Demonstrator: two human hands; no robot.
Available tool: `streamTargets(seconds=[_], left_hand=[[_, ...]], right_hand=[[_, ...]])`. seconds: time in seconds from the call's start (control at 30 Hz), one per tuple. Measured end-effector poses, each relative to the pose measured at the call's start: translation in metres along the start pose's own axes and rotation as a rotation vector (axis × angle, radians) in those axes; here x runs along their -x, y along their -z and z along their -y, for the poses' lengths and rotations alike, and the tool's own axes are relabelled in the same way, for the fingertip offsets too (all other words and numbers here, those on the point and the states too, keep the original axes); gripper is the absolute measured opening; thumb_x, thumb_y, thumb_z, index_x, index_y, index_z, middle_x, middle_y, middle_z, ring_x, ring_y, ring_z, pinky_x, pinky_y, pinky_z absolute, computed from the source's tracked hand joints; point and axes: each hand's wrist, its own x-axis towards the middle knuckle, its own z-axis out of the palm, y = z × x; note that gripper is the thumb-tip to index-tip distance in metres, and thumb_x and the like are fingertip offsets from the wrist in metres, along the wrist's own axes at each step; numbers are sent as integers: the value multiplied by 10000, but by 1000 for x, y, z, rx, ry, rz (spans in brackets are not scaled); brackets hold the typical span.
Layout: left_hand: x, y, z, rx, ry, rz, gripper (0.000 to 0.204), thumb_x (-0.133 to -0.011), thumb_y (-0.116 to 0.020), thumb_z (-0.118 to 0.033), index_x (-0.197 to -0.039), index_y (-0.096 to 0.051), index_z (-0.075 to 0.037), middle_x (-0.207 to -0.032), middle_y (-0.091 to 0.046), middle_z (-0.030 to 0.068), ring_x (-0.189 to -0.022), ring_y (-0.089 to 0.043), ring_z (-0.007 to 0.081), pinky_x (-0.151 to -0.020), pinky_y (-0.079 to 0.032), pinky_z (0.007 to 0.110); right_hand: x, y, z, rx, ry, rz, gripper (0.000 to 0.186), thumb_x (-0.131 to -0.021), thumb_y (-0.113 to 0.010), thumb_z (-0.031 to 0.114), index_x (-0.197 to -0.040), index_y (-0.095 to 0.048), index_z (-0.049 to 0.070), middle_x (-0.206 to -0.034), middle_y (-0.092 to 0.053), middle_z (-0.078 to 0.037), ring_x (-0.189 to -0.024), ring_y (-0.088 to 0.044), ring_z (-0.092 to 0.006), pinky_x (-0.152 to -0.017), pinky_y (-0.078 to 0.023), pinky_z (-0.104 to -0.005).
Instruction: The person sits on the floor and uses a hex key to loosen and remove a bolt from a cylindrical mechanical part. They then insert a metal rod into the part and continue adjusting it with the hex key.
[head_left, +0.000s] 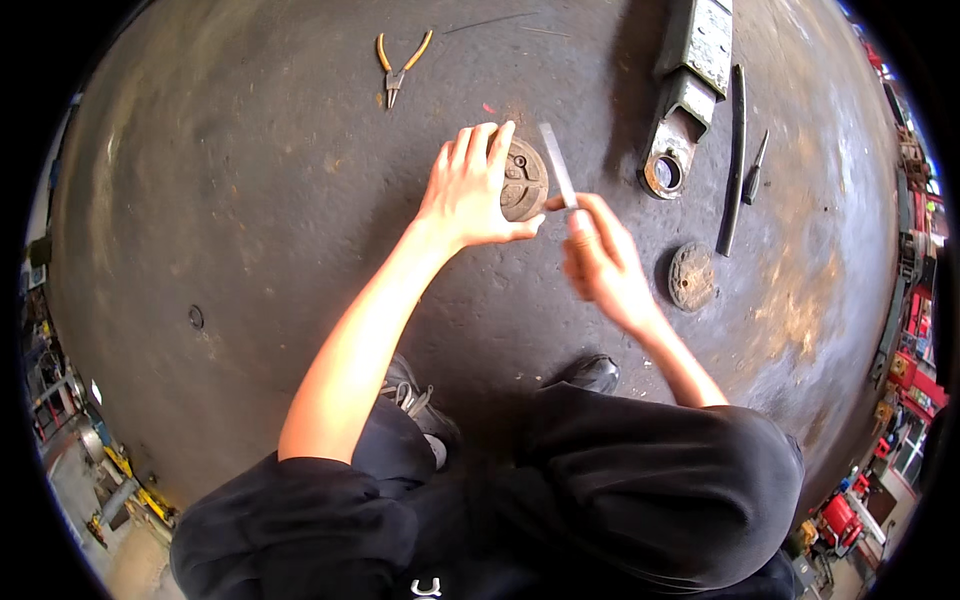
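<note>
Dark, scuffed ground [250, 200] fills the head view, in which the left hand [463, 195] hides the left portion of a round brown disc [525, 180] and blur obscures details of the right hand [602, 258]. Disc position: between the left hand's widely spread thumb and fingers, which touch its rim. Right-hand fingers are curled around the lower end of a flat metal blade [557, 165], beside the disc.
</note>
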Motion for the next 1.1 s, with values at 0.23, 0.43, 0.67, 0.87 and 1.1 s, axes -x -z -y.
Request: streamTargets(seconds=[0.23, 0.43, 0.67, 0.87, 1.1], left_hand=[[-12, 12, 26, 71, -319, 57, 996, -595, -831, -465, -1394, -451, -9, -1292, -512, 188, -1198, -528, 353, -1001, -467, 463], [-20, 13, 41, 106, -458, 112, 987, -580, -831, -424, -1394, -451, -17, -1309, -517, 177, -1173, -544, 352, -992, -467, 456], [-23, 15, 40, 85, -460, 155, 971, -584, -839, -491, -1344, -498, 8, -1288, -537, 181, -1191, -551, 320, -989, -471, 453], [-22, 13, 40, 100, -460, 137, 1040, -551, -854, -424, -1417, -434, -29, -1306, -517, 165, -1132, -565, 338, -973, -469, 450], [-23, 13, 41, 68, -474, 122, 1042, -550, -853, -432, -1417, -436, -32, -1299, -518, 161, -1135, -561, 334, -974, -469, 449]], right_hand=[[-41, 91, 21, 755, 260, 83, 290, -1066, -452, 240, -1002, -581, -12, -728, -543, -138, -675, -510, -222, -679, -431, -364], [-70, 99, 28, 845, 211, 295, 274, -1067, -454, 243, -1002, -539, -9, -778, -535, -102, -723, -484, -199, -705, -427, -340], [-87, 114, 15, 895, 263, 400, 257, -1062, -454, 223, -981, -534, -7, -714, -500, -114, -668, -480, -215, -656, -414, -365], [-95, 111, 26, 1034, 327, 463, 137, -1012, -506, 110, -1008, -560, -16, -673, -484, -175, -584, -522, -330, -580, -412, -394], [-129, 111, 57, 1278, 622, 605, 90, -968, -543, 86, -1010, -568, 11, -622, -494, -236, -562, -544, -412, -533, -415, -472]])
